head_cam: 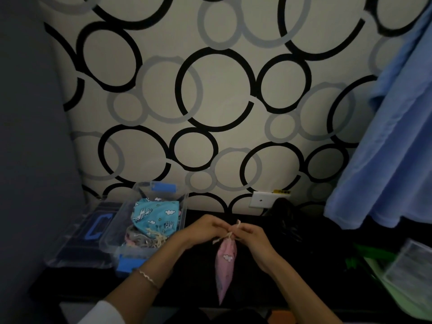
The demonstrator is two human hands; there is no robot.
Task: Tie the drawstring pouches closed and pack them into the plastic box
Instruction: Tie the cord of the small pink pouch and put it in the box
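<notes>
Pink cloth hangs down from two hands. The left hand (205, 226) and the right hand (251, 235) each pinch the cream string (230, 233) at the top of the pink pouch (225, 260), which dangles over the dark tabletop (201, 284). To the left sits the clear plastic box (149, 228) with a blue pouch (155, 216) inside. Its lid (86, 235) lies beside it.

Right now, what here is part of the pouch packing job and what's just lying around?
Part of the job:
pink pouch, held at its strings by left hand and right hand
plastic box
blue pouch in the box
box lid beside it

Just lying about:
blue cloth
wall plate
green item
</notes>
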